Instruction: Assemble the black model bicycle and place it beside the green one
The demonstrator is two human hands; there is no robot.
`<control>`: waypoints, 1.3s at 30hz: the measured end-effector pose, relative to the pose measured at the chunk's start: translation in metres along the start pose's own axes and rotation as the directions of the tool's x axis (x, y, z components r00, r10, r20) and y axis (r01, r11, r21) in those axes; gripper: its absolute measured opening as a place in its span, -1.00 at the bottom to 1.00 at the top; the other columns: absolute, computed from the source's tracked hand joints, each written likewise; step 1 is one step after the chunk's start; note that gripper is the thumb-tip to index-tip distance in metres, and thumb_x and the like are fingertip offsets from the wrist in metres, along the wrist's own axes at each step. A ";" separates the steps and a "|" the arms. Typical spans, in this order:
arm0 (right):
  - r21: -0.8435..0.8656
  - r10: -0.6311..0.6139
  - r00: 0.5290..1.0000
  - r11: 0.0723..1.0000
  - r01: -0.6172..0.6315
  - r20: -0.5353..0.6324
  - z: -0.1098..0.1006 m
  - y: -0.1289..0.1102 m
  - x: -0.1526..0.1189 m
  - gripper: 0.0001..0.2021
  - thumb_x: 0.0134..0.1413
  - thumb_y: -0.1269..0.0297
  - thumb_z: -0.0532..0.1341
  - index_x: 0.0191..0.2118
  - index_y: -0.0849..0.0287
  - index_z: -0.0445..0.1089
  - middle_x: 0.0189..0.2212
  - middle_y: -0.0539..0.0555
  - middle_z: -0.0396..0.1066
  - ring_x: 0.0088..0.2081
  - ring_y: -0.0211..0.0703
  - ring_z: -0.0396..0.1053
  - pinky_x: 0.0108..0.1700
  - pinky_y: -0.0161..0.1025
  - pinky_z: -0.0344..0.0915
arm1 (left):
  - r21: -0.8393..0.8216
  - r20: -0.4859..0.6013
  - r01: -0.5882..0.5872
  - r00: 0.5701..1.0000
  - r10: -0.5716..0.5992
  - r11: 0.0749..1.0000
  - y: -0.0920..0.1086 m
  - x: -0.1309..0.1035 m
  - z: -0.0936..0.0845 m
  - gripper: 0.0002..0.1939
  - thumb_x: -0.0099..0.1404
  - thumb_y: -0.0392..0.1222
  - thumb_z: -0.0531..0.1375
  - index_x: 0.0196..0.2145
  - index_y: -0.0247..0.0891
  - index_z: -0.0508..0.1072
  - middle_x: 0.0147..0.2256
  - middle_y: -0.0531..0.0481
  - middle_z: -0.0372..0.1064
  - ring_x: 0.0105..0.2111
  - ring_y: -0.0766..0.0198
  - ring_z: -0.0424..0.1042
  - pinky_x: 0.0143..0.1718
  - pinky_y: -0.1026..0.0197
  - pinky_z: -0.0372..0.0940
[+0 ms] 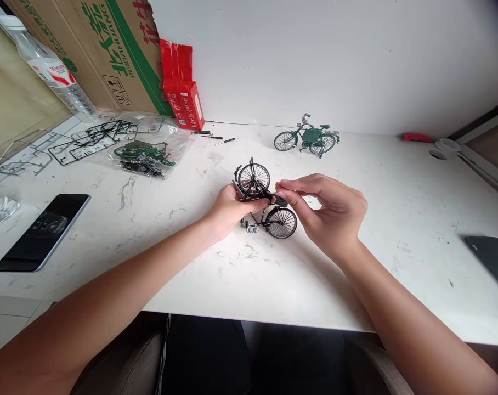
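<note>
The person appears to be doing close handwork on the black model bicycle [282, 223], which is held tilted just above or against the middle of the table [216, 274]; the left hand [230, 211] grips its frame between thumb and fingers; the right hand [331, 206] has its thumb and forefinger pinched narrow beside the dark part [280, 201] on the bicycle's right side, though whether they hold something tiny cannot be told. A next move seems to call for a steady left grip and slight, light right-hand motion, sparing the thin spokes; the near table edge crosses under both forearms; bare tabletop stretches right toward a dark flat object [490, 255]; the green model bicycle [312, 135] stands on the far side, while a clear plastic bag [150, 162] bounds the far left.
</note>
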State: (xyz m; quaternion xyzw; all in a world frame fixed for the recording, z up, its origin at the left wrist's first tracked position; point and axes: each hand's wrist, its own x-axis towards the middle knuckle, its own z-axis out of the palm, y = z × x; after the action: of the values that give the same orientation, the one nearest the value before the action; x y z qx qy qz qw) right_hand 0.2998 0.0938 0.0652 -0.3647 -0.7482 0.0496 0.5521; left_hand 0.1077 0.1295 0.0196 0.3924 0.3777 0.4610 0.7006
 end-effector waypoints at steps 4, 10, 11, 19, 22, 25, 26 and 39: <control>0.017 0.016 1.000 1.000 -0.016 -0.008 0.000 -0.001 0.000 -0.93 0.31 0.34 0.47 -0.15 0.01 0.67 -0.22 0.04 0.74 -0.23 -0.06 0.71 -0.21 -0.10 0.68 | 0.028 -0.019 -0.010 1.000 0.010 1.000 -0.001 0.000 0.000 -0.46 -0.03 -0.18 0.65 -0.08 -0.30 0.67 -0.02 -0.18 0.67 -0.01 0.06 0.61 0.19 -0.06 0.41; -0.033 0.050 0.998 0.998 -0.052 -0.048 0.001 0.002 -0.003 -0.94 0.34 0.24 0.45 -0.10 0.00 0.67 -0.20 0.06 0.74 -0.20 -0.03 0.71 -0.19 -0.05 0.71 | 0.047 0.011 -0.061 0.998 0.060 0.997 0.001 -0.002 0.002 -0.50 -0.03 -0.18 0.65 -0.12 -0.31 0.69 -0.04 -0.18 0.68 -0.02 0.05 0.62 0.20 -0.06 0.41; -0.036 0.050 0.997 0.998 -0.052 -0.061 0.001 0.003 -0.004 -0.93 0.35 0.23 0.44 -0.09 -0.01 0.67 -0.20 0.06 0.74 -0.20 -0.03 0.71 -0.19 -0.05 0.71 | 0.046 0.028 -0.070 0.997 0.068 0.996 0.001 -0.002 0.002 -0.50 -0.02 -0.18 0.65 -0.11 -0.31 0.69 -0.04 -0.18 0.68 -0.01 0.05 0.62 0.21 -0.05 0.40; -0.007 0.000 0.998 1.000 -0.001 -0.061 0.002 0.002 -0.003 -0.93 0.33 0.31 0.46 -0.11 0.00 0.67 -0.21 0.06 0.73 -0.19 -0.01 0.70 -0.18 -0.02 0.69 | 0.039 0.016 -0.044 0.999 0.044 0.998 0.000 -0.001 0.000 -0.42 -0.09 -0.20 0.67 -0.09 -0.31 0.69 -0.05 -0.16 0.68 -0.03 0.04 0.61 0.20 -0.09 0.41; 0.026 0.005 0.999 1.000 -0.004 -0.045 0.002 0.000 -0.002 -0.90 0.30 0.35 0.47 -0.12 0.00 0.67 -0.21 0.05 0.73 -0.20 -0.02 0.70 -0.17 -0.03 0.68 | 0.051 0.047 -0.054 0.998 0.051 0.997 -0.002 0.001 -0.003 -0.49 -0.04 -0.21 0.65 -0.10 -0.29 0.69 -0.09 -0.13 0.69 -0.08 0.07 0.62 0.12 -0.06 0.45; 0.034 0.042 0.999 0.999 -0.041 -0.025 0.001 -0.002 -0.001 -0.92 0.29 0.31 0.49 -0.13 -0.02 0.68 -0.22 0.04 0.73 -0.21 -0.02 0.71 -0.19 -0.03 0.68 | 0.083 0.039 -0.075 0.997 0.072 0.994 -0.002 0.001 -0.004 -0.53 -0.02 -0.20 0.64 -0.14 -0.27 0.69 -0.12 -0.12 0.69 -0.11 0.06 0.61 0.07 -0.05 0.47; 0.037 0.050 0.998 0.998 -0.050 -0.021 0.001 -0.003 -0.001 -0.92 0.28 0.31 0.49 -0.13 -0.02 0.68 -0.22 0.04 0.74 -0.21 -0.01 0.71 -0.19 -0.03 0.68 | 0.091 0.025 -0.079 0.997 0.077 0.993 -0.001 0.000 -0.003 -0.53 -0.02 -0.19 0.64 -0.14 -0.26 0.69 -0.13 -0.11 0.68 -0.11 0.06 0.61 0.07 -0.05 0.47; 0.007 0.096 0.988 0.995 -0.096 -0.123 0.003 -0.003 -0.004 -0.86 0.15 0.32 0.58 -0.20 -0.04 0.69 -0.28 0.00 0.72 -0.25 0.04 0.72 -0.23 0.01 0.67 | 0.076 -0.030 -0.118 0.992 0.121 0.990 0.000 -0.006 0.005 -0.48 -0.07 -0.15 0.67 -0.17 -0.32 0.67 -0.12 -0.17 0.68 -0.10 0.02 0.62 0.08 -0.07 0.48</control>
State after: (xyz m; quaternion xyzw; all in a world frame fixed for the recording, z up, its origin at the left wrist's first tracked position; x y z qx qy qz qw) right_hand 0.2961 0.0909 0.0624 -0.4023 -0.6942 0.0541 0.5944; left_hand 0.1103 0.1227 0.0232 0.4320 0.3823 0.4945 0.6502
